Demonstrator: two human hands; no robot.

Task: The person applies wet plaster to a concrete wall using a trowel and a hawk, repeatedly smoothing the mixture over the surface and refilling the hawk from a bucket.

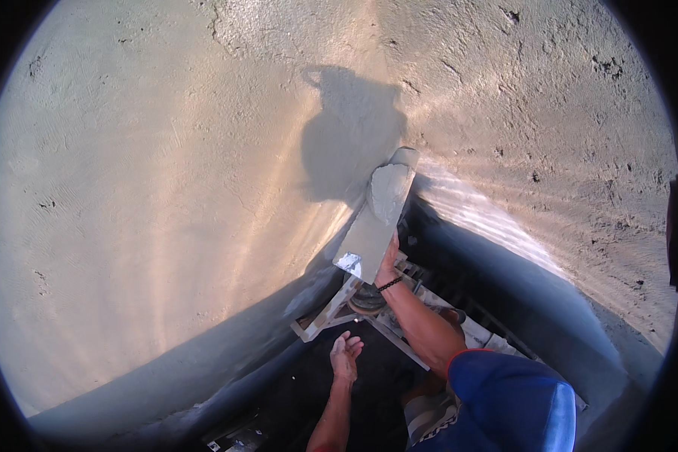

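Note:
My right hand (388, 260), below a dark beaded bracelet, grips a long rectangular plastering trowel (363, 239) from its underside; the handle is hidden behind the blade. A lump of wet grey plaster (388, 193) rests on the upper half of the blade. The trowel's far end is at the corner where two plastered walls meet; whether it touches them I cannot tell. Lower and to the left, my left hand (345, 355) hangs free with its fingers loosely curled and apart, holding nothing.
A smooth, damp-looking wall (128, 203) fills the left side. The right wall (550, 113) is rougher and pitted. Under my hands are a pale wooden frame (328, 310) and a rounded brownish object (367, 300), partly hidden. Deep shadow covers the area below.

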